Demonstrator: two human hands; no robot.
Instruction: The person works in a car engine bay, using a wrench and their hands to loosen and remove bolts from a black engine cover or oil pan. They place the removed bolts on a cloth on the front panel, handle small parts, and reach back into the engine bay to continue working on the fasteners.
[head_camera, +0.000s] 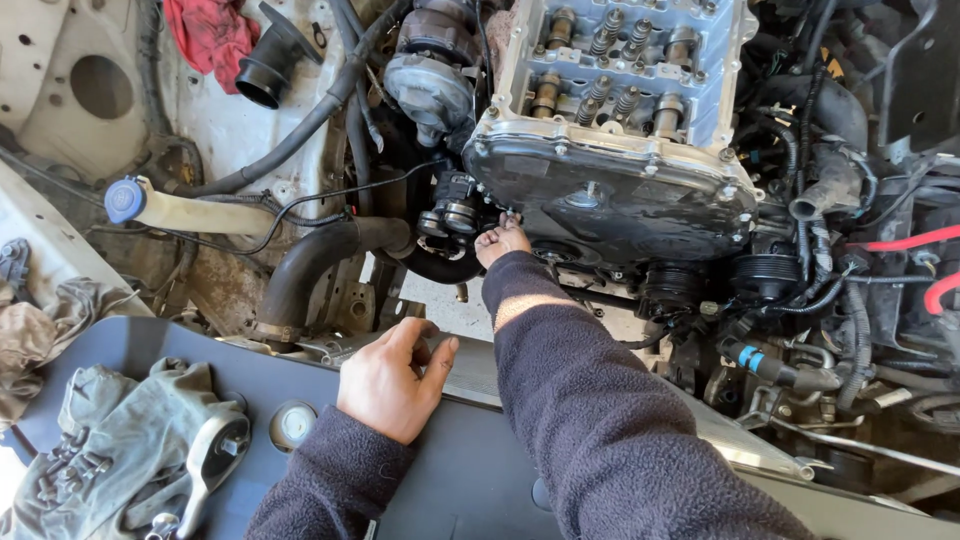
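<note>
Reaching down into the engine bay, the right hand has its fingertips at the lower left corner of the dark front cover of the engine, just beside a small fastener there; the fingers are curled and whether the grip is closed on anything cannot be told, as the sleeve hides most of the hand. Resting on the front edge of the dark panel that serves as a counter, the left hand is loosely curled and holds nothing, apparently bracing the body. Above the cover, the top of the engine is exposed, with its springs and shafts in view, so the upper lid is judged already removed. The front cover remains seated on the engine, and its removal appears to be the stage in hand, with fasteners around its rim not yet all out. A grey mount bracket and loose bolts lie on a green rag on the panel, suggesting earlier parts are off. A black hose runs just left of the right hand.
</note>
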